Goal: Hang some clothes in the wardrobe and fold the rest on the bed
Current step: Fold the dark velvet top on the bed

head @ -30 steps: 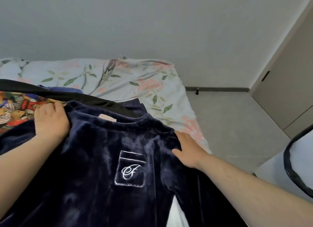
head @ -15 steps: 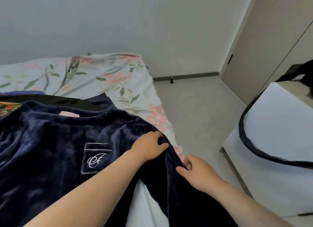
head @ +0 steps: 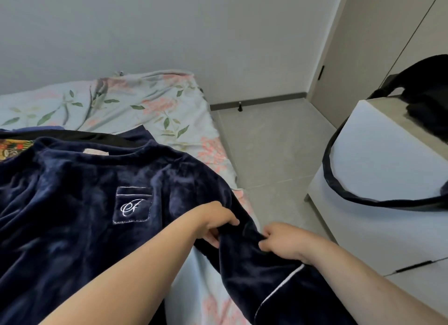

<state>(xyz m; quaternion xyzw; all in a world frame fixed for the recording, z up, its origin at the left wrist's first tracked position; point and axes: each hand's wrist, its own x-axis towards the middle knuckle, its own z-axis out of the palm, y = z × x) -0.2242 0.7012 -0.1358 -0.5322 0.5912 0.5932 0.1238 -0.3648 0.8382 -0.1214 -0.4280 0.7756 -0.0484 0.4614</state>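
Note:
A dark navy velvet top (head: 80, 203) with an embroidered chest pocket lies spread face up on the bed (head: 150, 111), over other clothes. Its right sleeve (head: 264, 283), with a white piped cuff, hangs off the bed's edge toward me. My left hand (head: 215, 221) grips the sleeve just below the shoulder. My right hand (head: 282, 243) pinches the same sleeve a little lower, beside the left hand. A black garment (head: 80, 136) and a colourful printed one (head: 12, 147) peek out from under the top's collar.
The floral sheet covers the far part of the bed. A white cabinet (head: 378, 186) stands close on the right with a black bag (head: 426, 101) and its strap on it. Beige wardrobe doors (head: 378, 40) are at the far right; grey tiled floor (head: 269, 150) lies between.
My left hand came across from the top's left shoulder to its right sleeve. My right hand slid down off the shoulder and both now hold the sleeve. The view turned right.

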